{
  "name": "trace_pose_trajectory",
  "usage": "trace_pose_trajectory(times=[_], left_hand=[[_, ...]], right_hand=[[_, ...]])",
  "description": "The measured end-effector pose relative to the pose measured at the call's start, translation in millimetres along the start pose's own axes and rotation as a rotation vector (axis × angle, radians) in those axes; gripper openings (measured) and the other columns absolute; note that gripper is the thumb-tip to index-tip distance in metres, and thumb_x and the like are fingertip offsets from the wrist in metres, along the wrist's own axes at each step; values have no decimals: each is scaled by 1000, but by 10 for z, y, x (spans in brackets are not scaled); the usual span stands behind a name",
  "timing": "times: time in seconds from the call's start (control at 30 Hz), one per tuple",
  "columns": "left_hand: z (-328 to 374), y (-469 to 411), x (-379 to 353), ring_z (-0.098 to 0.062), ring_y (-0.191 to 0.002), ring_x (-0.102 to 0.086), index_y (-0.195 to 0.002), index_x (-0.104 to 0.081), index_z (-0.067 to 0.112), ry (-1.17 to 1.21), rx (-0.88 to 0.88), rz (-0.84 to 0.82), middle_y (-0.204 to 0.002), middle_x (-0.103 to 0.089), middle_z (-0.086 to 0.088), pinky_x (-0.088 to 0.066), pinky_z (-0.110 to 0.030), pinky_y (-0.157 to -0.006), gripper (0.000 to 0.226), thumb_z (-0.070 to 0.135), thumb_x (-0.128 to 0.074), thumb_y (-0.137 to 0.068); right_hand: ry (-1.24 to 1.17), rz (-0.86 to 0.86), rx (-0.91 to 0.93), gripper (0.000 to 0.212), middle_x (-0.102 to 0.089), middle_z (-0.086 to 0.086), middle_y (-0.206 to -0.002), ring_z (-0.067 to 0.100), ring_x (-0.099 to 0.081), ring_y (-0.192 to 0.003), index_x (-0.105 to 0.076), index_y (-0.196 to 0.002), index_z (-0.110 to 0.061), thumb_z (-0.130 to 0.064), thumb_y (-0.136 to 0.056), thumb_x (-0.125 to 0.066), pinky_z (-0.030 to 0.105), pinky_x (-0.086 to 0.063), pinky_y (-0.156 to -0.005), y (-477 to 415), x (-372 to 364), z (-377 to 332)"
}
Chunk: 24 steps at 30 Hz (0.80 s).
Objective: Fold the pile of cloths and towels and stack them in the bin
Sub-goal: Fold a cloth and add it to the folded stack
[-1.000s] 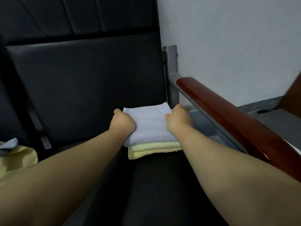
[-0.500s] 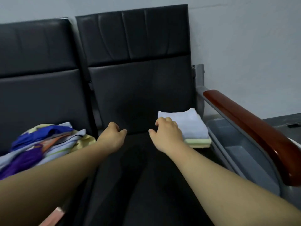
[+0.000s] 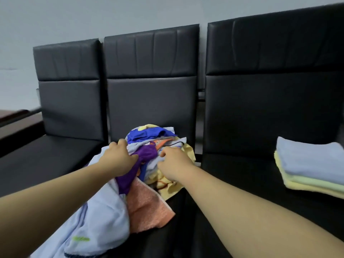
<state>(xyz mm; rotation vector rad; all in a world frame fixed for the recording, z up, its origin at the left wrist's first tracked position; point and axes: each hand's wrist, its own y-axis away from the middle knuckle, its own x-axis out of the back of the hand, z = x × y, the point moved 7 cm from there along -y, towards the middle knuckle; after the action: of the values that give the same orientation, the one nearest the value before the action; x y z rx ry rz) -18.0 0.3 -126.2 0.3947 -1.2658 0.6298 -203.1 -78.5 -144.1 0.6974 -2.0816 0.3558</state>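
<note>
Folded: three towels (image 3: 312, 170), stacked on the right seat (image 3: 251, 183); bin not in view. Unfolded: mixed pile (image 3: 149, 164) on the middle seat. My left hand (image 3: 119, 159), fingers clamped on purple cloth (image 3: 130, 175); my right hand (image 3: 173, 164), fingers curled onto the pile, grasp unclear. Most remains.

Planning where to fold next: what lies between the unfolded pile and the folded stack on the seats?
In the head view, only bare black seat separates the unfolded pile from the folded stack.
</note>
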Motion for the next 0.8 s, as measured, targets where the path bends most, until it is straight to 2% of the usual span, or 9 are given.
trace_pose_trajectory(times=[0.17, 0.33, 0.4, 0.47, 0.57, 0.63, 0.7, 0.77, 0.8], left_hand=[[-471, -171, -116, -41, -124, -51, -136, -45, 16, -98, 85, -27, -138, -49, -17, -45, -46, -101, 70, 68, -53, -89], [-595, -245, -86, -32, -93, -58, -111, -54, 8, -10, 26, -92, -99, -56, -10, -43, -33, -79, 46, 52, -48, -101], [-573, -236, -21, -29, -87, -57, -93, -54, 12, 1, -26, -110, -93, -59, -10, -41, -30, -75, 35, 45, -49, -104], [-561, -219, 71, -24, -79, -58, -86, -55, 11, 20, -65, -79, -87, -63, -9, -40, -31, -66, 37, 44, -54, -102], [-553, -187, 208, -16, -65, -50, -76, -56, 11, 205, -19, -28, -72, -56, -2, -35, -27, -55, 35, 38, -61, -98], [-507, -197, 270, -20, -65, -49, -81, -60, 8, 338, 36, -23, -73, -56, -4, -36, -28, -55, 31, 36, -61, -97], [-370, -161, 357, -22, -58, -44, -81, -57, 9, 497, 56, -36, -69, -49, -7, -37, -27, -55, 29, 33, -59, -96], [-202, -131, 427, -25, -55, -50, -78, -53, 12, 674, 67, -60, -67, -49, -10, -51, -32, -57, 24, 28, -58, -95], [-107, -108, 459, -25, -57, -57, -80, -55, 12, 752, 64, -80, -70, -55, -12, -58, -35, -58, 21, 25, -58, -96]], right_hand=[[-53, -80, 116, 42, -57, 4, -138, 25, -57, -122, -59, -135, -28, -32, -94, -64, 34, -48, -99, -188, -453, -423], [68, -210, 119, 65, -31, 6, -155, 30, -52, -133, -39, -156, -36, -38, -95, -62, 36, -45, -110, -264, -817, -464], [75, -222, 107, 66, -28, 6, -157, 31, -51, -136, -38, -157, -36, -38, -96, -61, 36, -44, -112, -285, -842, -458], [66, -242, 92, 68, -26, 7, -159, 31, -49, -138, -37, -158, -35, -38, -95, -61, 37, -43, -112, -284, -832, -466], [-19, -259, 48, 70, -28, 8, -157, 32, -47, -137, -40, -156, -35, -40, -91, -65, 39, -45, -110, -248, -778, -465], [-157, -213, 5, 65, -39, 5, -147, 27, -52, -129, -53, -146, -33, -38, -84, -70, 35, -47, -103, -213, -695, -483], [-394, -205, -39, 46, -58, 1, -121, 18, -60, -102, -68, -123, -30, -34, -78, -73, 30, -50, -83, -163, -635, -518], [-627, -302, -83, 26, -58, 4, -89, 17, -51, -74, -70, -95, -26, -34, -71, -71, 31, -39, -64, -35, -621, -614], [-673, -337, -97, 25, -55, 8, -84, 19, -48, -70, -68, -88, -24, -37, -67, -70, 33, -35, -61, 12, -625, -635]])
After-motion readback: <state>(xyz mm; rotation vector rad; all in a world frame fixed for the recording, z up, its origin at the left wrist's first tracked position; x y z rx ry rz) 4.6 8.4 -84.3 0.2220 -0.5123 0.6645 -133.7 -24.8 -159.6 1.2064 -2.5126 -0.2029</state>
